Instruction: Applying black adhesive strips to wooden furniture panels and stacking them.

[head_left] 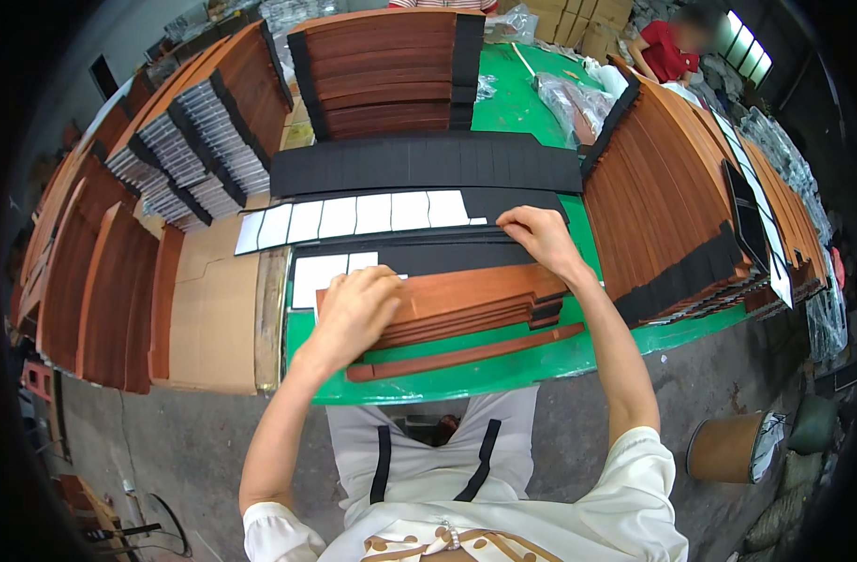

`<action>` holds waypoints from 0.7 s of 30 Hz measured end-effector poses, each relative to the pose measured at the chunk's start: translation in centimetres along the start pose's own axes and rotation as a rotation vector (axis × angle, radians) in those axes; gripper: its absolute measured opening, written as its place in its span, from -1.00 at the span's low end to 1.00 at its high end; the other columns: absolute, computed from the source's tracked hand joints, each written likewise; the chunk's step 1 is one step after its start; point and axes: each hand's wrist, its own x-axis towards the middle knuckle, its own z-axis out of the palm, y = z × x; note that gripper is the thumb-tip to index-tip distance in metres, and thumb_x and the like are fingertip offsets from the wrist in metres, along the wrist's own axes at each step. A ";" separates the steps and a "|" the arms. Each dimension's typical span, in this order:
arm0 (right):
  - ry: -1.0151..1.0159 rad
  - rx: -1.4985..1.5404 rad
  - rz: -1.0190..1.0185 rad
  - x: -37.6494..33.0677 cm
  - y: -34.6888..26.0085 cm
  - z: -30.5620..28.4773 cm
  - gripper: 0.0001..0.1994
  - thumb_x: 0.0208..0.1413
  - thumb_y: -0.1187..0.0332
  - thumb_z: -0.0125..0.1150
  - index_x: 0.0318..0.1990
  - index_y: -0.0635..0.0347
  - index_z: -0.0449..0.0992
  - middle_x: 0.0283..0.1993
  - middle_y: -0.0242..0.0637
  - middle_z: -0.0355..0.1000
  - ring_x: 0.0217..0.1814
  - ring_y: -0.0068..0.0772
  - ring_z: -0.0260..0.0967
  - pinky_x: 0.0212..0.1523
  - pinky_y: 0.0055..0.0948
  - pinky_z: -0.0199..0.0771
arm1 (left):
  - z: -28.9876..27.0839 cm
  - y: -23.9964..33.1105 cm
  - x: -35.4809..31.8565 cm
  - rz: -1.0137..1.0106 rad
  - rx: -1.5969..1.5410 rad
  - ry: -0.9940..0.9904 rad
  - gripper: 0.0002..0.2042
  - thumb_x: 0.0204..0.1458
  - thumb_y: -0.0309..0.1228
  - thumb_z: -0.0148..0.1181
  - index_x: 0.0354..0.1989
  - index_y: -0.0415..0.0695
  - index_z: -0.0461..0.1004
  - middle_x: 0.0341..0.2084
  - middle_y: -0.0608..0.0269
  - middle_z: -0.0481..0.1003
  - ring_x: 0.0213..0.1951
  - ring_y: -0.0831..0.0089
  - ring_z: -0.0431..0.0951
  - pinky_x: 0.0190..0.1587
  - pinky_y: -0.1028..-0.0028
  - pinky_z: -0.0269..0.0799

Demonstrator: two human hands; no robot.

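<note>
In front of me lies a small stack of reddish-brown slats [461, 298] with black patches at their right end. My left hand [358, 307] is closed over the left end of the top slat, fingers bent together. Above the stack's right end, my right hand [539, 239] pinches its fingertips together at the edge of the black strips [428, 254]; whatever is between them is too small to make out. White rectangular pieces [339, 214] lie in a row just beyond. One loose narrow brown slat [466, 352] rests along the near table edge.
Tall slat piles stand at left [199, 140], far centre [386, 75] and right [658, 187]. A long black strip row [419, 167] crosses the green table [503, 103]. Cardboard [213, 304] covers its left part. A person in red [670, 51] sits at the far right.
</note>
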 end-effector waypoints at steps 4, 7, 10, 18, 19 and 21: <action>-0.102 -0.283 -0.034 3.9 4.5 2.6 -0.85 0.00 0.50 0.14 -0.24 0.24 0.55 -0.20 -0.18 0.49 -0.14 -0.11 0.45 -0.12 -0.27 0.45 | 0.0 -4.7 2.7 -0.125 -0.062 -0.103 -0.79 0.03 -0.44 0.09 -0.17 -0.23 0.44 -0.11 0.09 0.44 -0.04 0.13 0.42 0.00 0.27 0.30; -0.171 -0.392 -0.016 5.4 5.9 3.8 -0.81 -0.01 0.50 0.16 -0.20 0.21 0.54 -0.15 -0.19 0.47 -0.08 -0.10 0.43 -0.09 -0.24 0.44 | 0.8 -7.1 5.3 -0.159 -0.090 -0.283 -0.76 0.03 -0.44 0.10 -0.13 -0.23 0.44 -0.07 0.06 0.43 -0.02 0.10 0.42 0.03 0.26 0.32; -0.202 -0.492 -0.110 6.1 6.8 5.1 -0.81 -0.03 0.46 0.21 -0.21 0.20 0.53 -0.22 -0.18 0.47 -0.11 -0.09 0.43 -0.12 -0.22 0.47 | 2.4 -8.4 7.7 -0.107 -0.074 -0.381 -0.71 0.02 -0.42 0.11 -0.08 -0.25 0.42 -0.03 0.04 0.42 0.02 0.09 0.40 0.07 0.26 0.32; -0.257 -0.618 -0.338 7.4 7.5 5.9 -0.90 -0.05 0.44 0.21 -0.46 0.25 0.42 -0.41 -0.15 0.40 -0.28 -0.11 0.43 -0.23 -0.23 0.51 | 5.3 -9.4 10.1 -0.134 0.090 -0.539 -0.66 -0.02 -0.36 0.18 -0.08 -0.24 0.45 0.04 0.04 0.40 0.01 0.15 0.44 0.04 0.27 0.39; -0.270 -0.654 -0.386 7.4 7.6 6.0 -0.90 -0.06 0.45 0.18 -0.49 0.24 0.39 -0.43 -0.16 0.40 -0.30 -0.11 0.42 -0.24 -0.24 0.51 | 5.5 -9.4 10.2 -0.138 0.089 -0.541 -0.66 -0.02 -0.36 0.18 -0.08 -0.24 0.45 0.04 0.04 0.40 0.01 0.15 0.44 0.04 0.27 0.39; -0.238 -0.674 -0.417 7.1 8.3 6.2 -0.91 -0.08 0.46 0.17 -0.50 0.23 0.38 -0.44 -0.17 0.39 -0.32 -0.13 0.42 -0.27 -0.26 0.50 | 5.8 -9.4 10.2 -0.111 0.129 -0.549 -0.65 -0.04 -0.37 0.20 -0.07 -0.23 0.46 0.05 0.04 0.40 -0.01 0.16 0.45 0.02 0.28 0.42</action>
